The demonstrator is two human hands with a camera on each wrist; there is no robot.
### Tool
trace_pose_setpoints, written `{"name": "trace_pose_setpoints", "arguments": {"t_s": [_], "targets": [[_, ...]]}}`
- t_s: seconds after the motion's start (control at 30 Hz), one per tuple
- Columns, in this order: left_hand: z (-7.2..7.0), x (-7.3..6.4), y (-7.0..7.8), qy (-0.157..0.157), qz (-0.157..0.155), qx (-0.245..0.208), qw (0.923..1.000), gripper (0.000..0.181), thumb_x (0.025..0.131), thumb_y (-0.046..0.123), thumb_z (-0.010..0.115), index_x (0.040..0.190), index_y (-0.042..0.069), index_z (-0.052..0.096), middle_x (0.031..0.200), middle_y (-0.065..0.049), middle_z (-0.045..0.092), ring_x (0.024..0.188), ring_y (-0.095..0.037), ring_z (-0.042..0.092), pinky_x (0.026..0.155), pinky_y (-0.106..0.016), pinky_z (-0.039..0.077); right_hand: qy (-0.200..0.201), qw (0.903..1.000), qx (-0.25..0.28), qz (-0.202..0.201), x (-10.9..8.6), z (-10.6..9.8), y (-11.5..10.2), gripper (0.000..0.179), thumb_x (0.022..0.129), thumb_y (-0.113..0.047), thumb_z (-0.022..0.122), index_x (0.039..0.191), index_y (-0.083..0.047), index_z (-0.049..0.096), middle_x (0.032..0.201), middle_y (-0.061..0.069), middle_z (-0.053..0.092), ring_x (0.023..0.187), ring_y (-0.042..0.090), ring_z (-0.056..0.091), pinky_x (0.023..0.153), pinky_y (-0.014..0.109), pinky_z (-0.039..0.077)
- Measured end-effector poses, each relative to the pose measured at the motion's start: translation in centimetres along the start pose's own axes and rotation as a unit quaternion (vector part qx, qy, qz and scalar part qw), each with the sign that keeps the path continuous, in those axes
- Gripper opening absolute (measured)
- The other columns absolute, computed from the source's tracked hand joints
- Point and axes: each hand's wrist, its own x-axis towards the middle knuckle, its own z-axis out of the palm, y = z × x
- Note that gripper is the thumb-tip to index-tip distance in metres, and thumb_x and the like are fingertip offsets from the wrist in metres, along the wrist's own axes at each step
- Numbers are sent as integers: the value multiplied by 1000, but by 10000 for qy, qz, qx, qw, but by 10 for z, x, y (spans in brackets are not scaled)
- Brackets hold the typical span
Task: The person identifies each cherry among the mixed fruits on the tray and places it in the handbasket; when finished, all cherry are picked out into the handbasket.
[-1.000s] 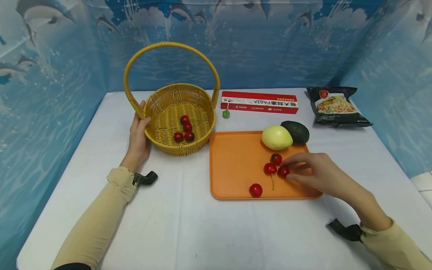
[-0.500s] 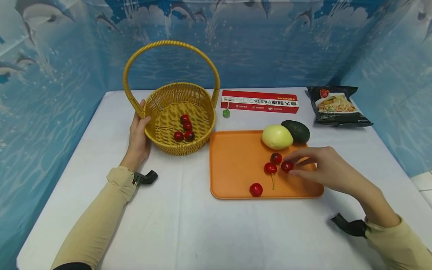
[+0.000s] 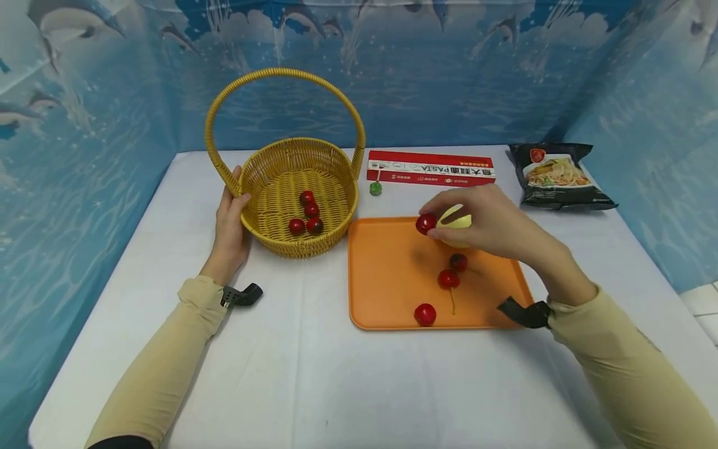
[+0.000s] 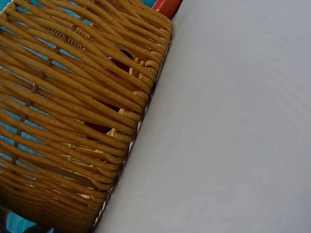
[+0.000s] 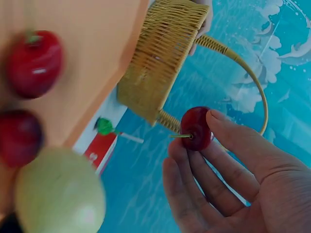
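My right hand [image 3: 485, 221] pinches a dark red cherry [image 3: 426, 224] between thumb and fingertips, above the back part of the orange tray [image 3: 387, 274]. In the right wrist view a short green stem pokes out of that cherry [image 5: 197, 128]. Three more cherries lie on the tray, one [image 3: 449, 279] with a long stem. A yellow lemon [image 3: 457, 232] is partly covered by my right hand. My left hand [image 3: 229, 231] grips the left side of the yellow wicker basket [image 3: 300, 249], at the foot of its handle. Several cherries [image 3: 296, 227] sit inside the basket.
Behind the tray lies a red pasta box [image 3: 430, 168], with a small green lollipop-like item [image 3: 376, 188] beside its left end. A black noodle packet [image 3: 561, 176] rests at the back right. A blue dolphin-print curtain [image 3: 314, 100] closes off the back and sides.
My right hand has lifted a cherry off the tray and carried it left and back; it now covers the avocado and part of the lemon. My left hand and the basket stay put.
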Motion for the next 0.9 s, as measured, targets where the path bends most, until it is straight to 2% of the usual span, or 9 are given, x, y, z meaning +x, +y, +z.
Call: {"name": "trace_pose_setpoints", "arguments": {"t_s": [0.3,0.5,0.7,0.9], "targets": [[1,1,-1,48,13,29,10000,65,108,13,45,167,34,31,173,9,25,157,-18,29,130,-33,23,152,9991,375,-109,57,17,-22,34,91,-16,84,123,-12,77,110,3,79,107,24,72,92,47,62],[0,0,-2,64,-7,-4,10000,64,108,14,45,167,35,31,173,9,25,158,-19,29,128,-31,26,158,9974,585,-389,88,35,-36,32,91,-15,84,122,-11,77,109,3,79,104,20,73,90,43,63],[1,1,-2,64,9,1,10000,65,107,12,44,168,31,29,174,8,24,158,-19,28,130,-34,23,192,9964,710,-429,106,51,-47,31,91,-15,83,121,-8,77,110,5,79,105,22,72,90,42,62],[1,1,-1,95,41,36,9999,65,107,10,43,167,32,31,174,8,24,158,-18,27,130,-34,22,161,9972,669,-298,112,59,-48,36,92,-18,83,126,-8,75,119,6,77,109,23,71,94,43,61]]}}
